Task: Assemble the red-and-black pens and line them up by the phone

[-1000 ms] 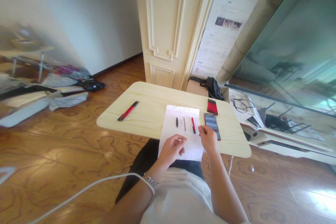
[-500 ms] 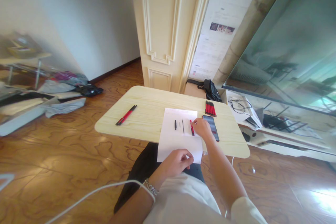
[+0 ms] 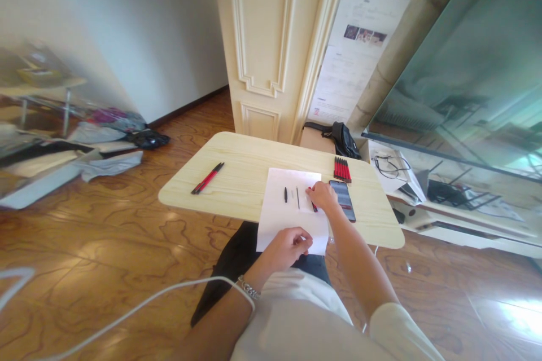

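On the white sheet [image 3: 275, 231], toward its right side — a red pen barrel [image 3: 314, 207], partly covered by the right hand [image 3: 324, 197], with fingertips down at it; cannot tell whether pinched or merely touched. Just left of it, a thin dark rod [image 3: 297, 198], then a short black piece [image 3: 285, 195]. Nearer the body, over the sheet's lower part, the left hand [image 3: 292, 243] — loosely curled, free of any grip. Right of the sheet, a phone [image 3: 344, 203]; beyond, a row of red pens [image 3: 342, 170]. Far left on the pale table [image 3: 237, 158], two more red pens [image 3: 207, 178], side by side.
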`<state>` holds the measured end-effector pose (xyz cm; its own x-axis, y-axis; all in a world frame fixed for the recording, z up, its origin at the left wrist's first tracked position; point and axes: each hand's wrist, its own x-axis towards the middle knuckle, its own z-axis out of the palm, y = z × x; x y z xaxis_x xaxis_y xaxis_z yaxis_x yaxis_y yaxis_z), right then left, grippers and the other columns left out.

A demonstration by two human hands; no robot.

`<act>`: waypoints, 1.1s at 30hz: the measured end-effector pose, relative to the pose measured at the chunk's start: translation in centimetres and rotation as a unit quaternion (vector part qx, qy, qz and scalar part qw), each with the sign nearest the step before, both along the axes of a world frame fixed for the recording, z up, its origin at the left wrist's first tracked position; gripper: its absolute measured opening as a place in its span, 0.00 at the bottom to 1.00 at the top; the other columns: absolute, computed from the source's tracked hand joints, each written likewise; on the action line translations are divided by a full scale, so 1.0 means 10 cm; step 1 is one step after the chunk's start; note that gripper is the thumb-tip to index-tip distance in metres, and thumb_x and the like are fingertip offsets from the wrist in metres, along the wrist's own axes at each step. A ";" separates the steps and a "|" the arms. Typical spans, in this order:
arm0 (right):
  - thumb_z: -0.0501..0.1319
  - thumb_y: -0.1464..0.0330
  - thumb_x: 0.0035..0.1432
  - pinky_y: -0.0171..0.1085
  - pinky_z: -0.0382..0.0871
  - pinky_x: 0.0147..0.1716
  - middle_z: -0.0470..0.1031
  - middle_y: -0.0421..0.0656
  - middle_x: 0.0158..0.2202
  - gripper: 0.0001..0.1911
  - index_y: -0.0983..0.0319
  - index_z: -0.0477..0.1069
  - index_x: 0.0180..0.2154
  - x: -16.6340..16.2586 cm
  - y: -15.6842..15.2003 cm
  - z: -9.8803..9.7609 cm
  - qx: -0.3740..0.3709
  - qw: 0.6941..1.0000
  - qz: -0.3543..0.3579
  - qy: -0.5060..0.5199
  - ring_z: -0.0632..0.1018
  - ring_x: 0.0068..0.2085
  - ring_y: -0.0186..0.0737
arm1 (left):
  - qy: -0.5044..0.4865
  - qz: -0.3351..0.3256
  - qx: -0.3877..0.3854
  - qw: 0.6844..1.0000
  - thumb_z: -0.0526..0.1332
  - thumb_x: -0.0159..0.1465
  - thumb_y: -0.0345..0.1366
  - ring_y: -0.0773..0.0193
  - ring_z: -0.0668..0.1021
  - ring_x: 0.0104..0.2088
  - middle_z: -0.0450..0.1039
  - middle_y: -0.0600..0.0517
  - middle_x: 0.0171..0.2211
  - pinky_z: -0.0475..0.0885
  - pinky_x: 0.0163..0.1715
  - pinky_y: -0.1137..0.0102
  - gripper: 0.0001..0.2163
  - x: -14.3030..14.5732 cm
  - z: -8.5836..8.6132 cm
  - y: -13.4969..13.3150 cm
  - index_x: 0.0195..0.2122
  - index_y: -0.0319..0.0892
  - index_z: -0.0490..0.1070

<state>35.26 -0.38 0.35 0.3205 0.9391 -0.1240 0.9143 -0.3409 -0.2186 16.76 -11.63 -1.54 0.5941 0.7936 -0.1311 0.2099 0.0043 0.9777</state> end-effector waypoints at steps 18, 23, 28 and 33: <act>0.59 0.57 0.57 0.33 0.66 0.28 0.76 0.43 0.31 0.16 0.62 0.74 0.38 -0.41 -0.89 0.13 0.221 0.838 0.128 0.483 0.74 0.30 0.36 | -0.153 0.207 0.059 0.965 0.56 0.64 0.46 0.60 0.76 0.39 0.75 0.47 0.39 0.70 0.38 0.68 0.16 -0.05 0.13 0.13 0.45 0.41 0.70; 0.57 0.58 0.59 0.36 0.68 0.35 0.77 0.44 0.36 0.15 0.60 0.76 0.39 -0.39 -0.87 0.11 0.194 0.873 0.141 0.424 0.75 0.35 0.38 | -0.223 0.179 -0.023 0.958 0.56 0.64 0.47 0.63 0.77 0.31 0.72 0.50 0.28 0.73 0.34 0.67 0.15 -0.02 0.05 0.11 0.40 0.39 0.68; 0.56 0.64 0.58 0.37 0.65 0.40 0.77 0.46 0.40 0.13 0.60 0.76 0.39 -0.13 -0.48 0.08 0.216 0.954 0.075 0.195 0.75 0.37 0.40 | -0.230 0.196 -0.014 0.953 0.56 0.64 0.47 0.67 0.75 0.25 0.72 0.50 0.28 0.67 0.25 0.73 0.14 -0.05 0.06 0.12 0.37 0.39 0.67; 0.59 0.65 0.55 0.35 0.63 0.39 0.77 0.47 0.38 0.11 0.60 0.77 0.38 -0.13 -0.29 -0.10 0.141 0.979 0.093 0.114 0.76 0.38 0.41 | -0.224 0.205 -0.003 0.953 0.56 0.64 0.46 0.71 0.71 0.22 0.71 0.52 0.27 0.63 0.22 0.75 0.14 -0.06 0.07 0.13 0.36 0.39 0.68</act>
